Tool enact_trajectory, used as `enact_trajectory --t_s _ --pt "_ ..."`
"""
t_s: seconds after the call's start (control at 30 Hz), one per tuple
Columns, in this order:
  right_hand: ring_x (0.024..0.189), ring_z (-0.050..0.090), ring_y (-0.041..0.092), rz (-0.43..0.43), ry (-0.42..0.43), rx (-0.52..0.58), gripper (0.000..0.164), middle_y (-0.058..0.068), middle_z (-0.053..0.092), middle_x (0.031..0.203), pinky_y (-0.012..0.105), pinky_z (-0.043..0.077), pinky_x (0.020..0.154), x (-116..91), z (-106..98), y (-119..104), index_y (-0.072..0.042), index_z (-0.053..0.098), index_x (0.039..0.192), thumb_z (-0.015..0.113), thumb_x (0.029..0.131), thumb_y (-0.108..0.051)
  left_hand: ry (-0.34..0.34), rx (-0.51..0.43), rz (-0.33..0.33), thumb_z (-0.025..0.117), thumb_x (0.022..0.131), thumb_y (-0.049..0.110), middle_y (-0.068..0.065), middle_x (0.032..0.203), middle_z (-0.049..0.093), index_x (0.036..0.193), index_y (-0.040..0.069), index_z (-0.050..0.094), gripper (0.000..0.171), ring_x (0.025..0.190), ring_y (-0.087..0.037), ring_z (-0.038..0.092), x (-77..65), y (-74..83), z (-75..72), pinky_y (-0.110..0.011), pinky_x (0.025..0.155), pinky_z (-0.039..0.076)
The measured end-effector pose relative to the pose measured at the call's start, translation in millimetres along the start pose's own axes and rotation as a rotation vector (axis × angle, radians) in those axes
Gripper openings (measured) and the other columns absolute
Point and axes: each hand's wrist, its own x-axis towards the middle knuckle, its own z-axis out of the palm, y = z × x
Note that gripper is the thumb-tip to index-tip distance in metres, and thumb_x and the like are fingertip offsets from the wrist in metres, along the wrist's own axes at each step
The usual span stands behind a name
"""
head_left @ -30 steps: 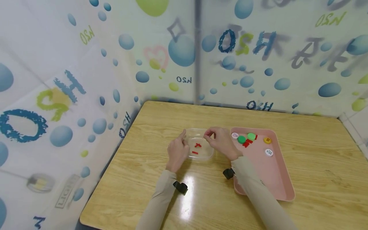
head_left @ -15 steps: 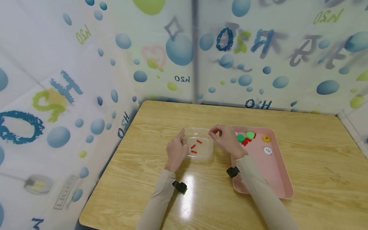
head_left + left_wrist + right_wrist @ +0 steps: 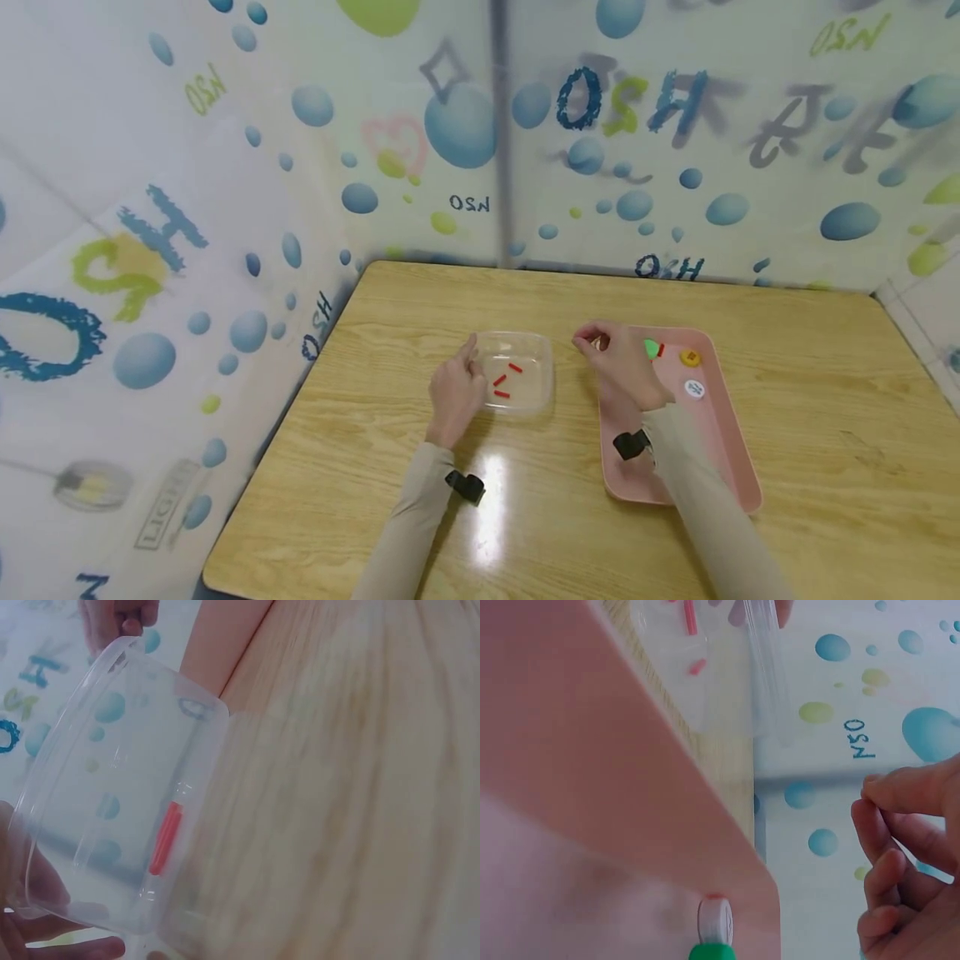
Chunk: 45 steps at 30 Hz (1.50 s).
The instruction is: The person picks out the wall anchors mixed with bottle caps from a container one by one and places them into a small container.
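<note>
Right hand (image 3: 624, 364) shifted right, fingertips (image 3: 890, 792) together; left hand (image 3: 457, 393) grips container (image 3: 535, 390).

Head view: bright, even indoor light, apparently from above. White glare streak (image 3: 489, 508) on the table (image 3: 825, 408), left of the middle, running toward the near edge; wood grain washed out inside it. Shadows soft; faint shade by the near side of the box (image 3: 525, 409). Wall (image 3: 637, 175) pale, its print slightly soft; wide-angle stretch makes it lean beyond the table's left edge.

Left wrist view: dimmer, hazy, low contrast. Table grain smeared; small glints in the clear plastic near the red stick (image 3: 166, 838).

Right wrist view: tray (image 3: 607, 750) close to the lens, blurred and shaded; wall beyond bright; right hand (image 3: 919, 859) fairly sharp.
</note>
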Motion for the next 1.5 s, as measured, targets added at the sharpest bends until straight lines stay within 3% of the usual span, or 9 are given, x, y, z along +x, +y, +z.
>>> enact_trajectory --t_s 0.13,0.33,0.5,0.57,0.8,1.0,1.2,1.4,1.5 --pt "0.082 0.053 0.022 0.034 0.01 0.017 0.016 0.006 0.071 0.095 0.029 0.044 0.071 -5 -8 9 -0.009 0.075 0.105 0.068 0.098 -0.021 -0.004 -0.026 -0.014 0.052 0.092 0.007 -0.009 0.116 0.076 0.139 0.011 0.063 0.049 0.051 -0.01 0.027 0.1 -0.4 -0.2 -0.028 0.049 0.027" --pt "0.079 0.051 0.024 0.069 0.032 0.032 0.021 0.01 0.07 0.094 0.025 0.042 0.064 -11 -25 24 -0.006 0.074 0.11 0.07 0.096 -0.022 -0.011 -0.062 -0.047 0.053 0.096 0.011 -0.017 0.092 0.076 0.139 0.012 0.063 0.045 0.052 -0.01 0.033 0.5 -0.9 1.3 -0.027 0.052 0.031" --pt "0.078 0.052 0.023 0.158 0.038 -0.042 0.03 0.008 0.07 0.091 0.028 0.044 0.064 -19 -43 37 -0.014 0.074 0.112 0.067 0.097 -0.039 -0.008 -0.1 -0.058 0.052 0.101 0.014 -0.018 0.11 0.076 0.14 0.013 0.063 0.04 0.048 -0.009 0.031 0.6 -1.6 2.8 -0.027 0.05 0.029" --pt "0.079 0.053 0.022 0.167 0.059 -0.084 0.031 0.008 0.071 0.091 0.028 0.045 0.066 -20 -48 42 -0.014 0.075 0.112 0.066 0.097 -0.041 -0.006 -0.113 -0.055 0.052 0.102 0.015 -0.019 0.107 0.076 0.14 0.012 0.063 0.039 0.046 -0.008 0.029 0.6 -2.5 3.2 -0.026 0.048 0.027" --pt "0.078 0.05 0.025 0.118 0.112 -0.076 0.02 0.018 0.07 0.093 0.019 0.041 0.062 -24 -60 60 0.001 0.074 0.105 0.069 0.096 -0.016 0.031 -0.12 -0.042 0.054 0.099 0.013 -0.015 0.082 0.076 0.137 0.01 0.065 0.039 0.044 -0.007 0.029 1.6 -3.2 5.0 -0.027 0.048 0.029" --pt "0.073 0.05 0.026 0.072 0.085 -0.124 0.009 0.022 0.072 0.094 0.022 0.041 0.058 -25 -60 72 0.004 0.076 0.095 0.072 0.09 -0.002 0.047 -0.129 -0.048 0.055 0.099 0.013 -0.014 0.086 0.076 0.135 0.012 0.067 0.038 0.044 -0.008 0.031 2.1 -2.8 5.8 -0.028 0.048 0.029" --pt "0.08 0.059 0.028 0.064 0.079 -0.149 0.009 0.022 0.072 0.1 0.019 0.046 0.064 -25 -53 84 0.005 0.077 0.094 0.074 0.086 0.003 0.055 -0.13 -0.058 0.055 0.098 0.014 -0.015 0.1 0.077 0.134 0.013 0.067 0.038 0.044 -0.008 0.036 2.5 -2.9 7.1 -0.029 0.049 0.031" --pt "0.086 0.061 0.03 0.168 -0.028 -0.171 0.014 0.019 0.072 0.101 0.034 0.054 0.075 -26 -49 85 0.001 0.077 0.1 0.074 0.086 -0.001 0.051 -0.134 -0.072 0.056 0.098 0.013 -0.014 0.1 0.077 0.135 0.013 0.067 0.038 0.043 -0.008 0.036 3.0 -2.8 7.3 -0.028 0.048 0.03" --pt "0.087 0.06 0.029 0.214 -0.089 -0.157 0.015 0.019 0.072 0.103 0.034 0.054 0.076 -26 -47 85 0.0 0.076 0.102 0.073 0.088 -0.002 0.04 -0.142 -0.07 0.055 0.099 0.014 -0.015 0.1 0.077 0.135 0.013 0.067 0.038 0.042 -0.007 0.033 3.1 -2.6 7.0 -0.027 0.045 0.028"
